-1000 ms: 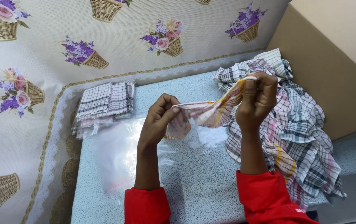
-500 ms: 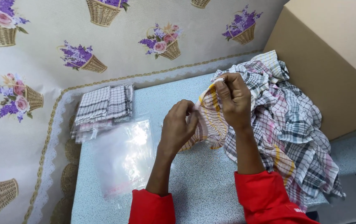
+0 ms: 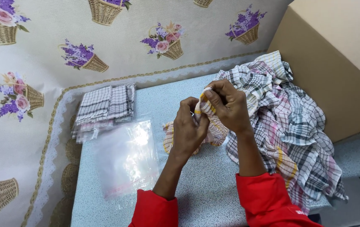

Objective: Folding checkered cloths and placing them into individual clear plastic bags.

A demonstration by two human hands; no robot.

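Two hands, both yours, are up over the middle of the speckled blue table (image 3: 213, 189), pinched onto the same small checked cloth (image 3: 213, 126). Your left hand (image 3: 188, 128) has its fingers curled shut around the cloth's left part, back of the hand to the camera. Your right hand (image 3: 226, 105) grips the upper edge of the cloth with fingertips closed tight, thumb pressed against it. The two hands touch or nearly touch, with the cloth bunched between them. It is pink, yellow and white checked; its lower part hangs down onto the table just under your hands.

Right of your right hand, a loose pile of checked cloths (image 3: 289, 126) spreads across the table's right side, reaching the brown cardboard box (image 3: 335, 71) behind it. Left of your left hand, a clear plastic bag (image 3: 127, 157) lies flat on the table, near but apart from the cloth. Beyond the bag, toward the wall, sits a stack of folded checked cloths in clear bags (image 3: 104, 107). A covering printed with flower baskets (image 3: 163, 42) runs behind and along the left of the table. Red sleeves (image 3: 268, 201) cover both your forearms at the bottom edge.
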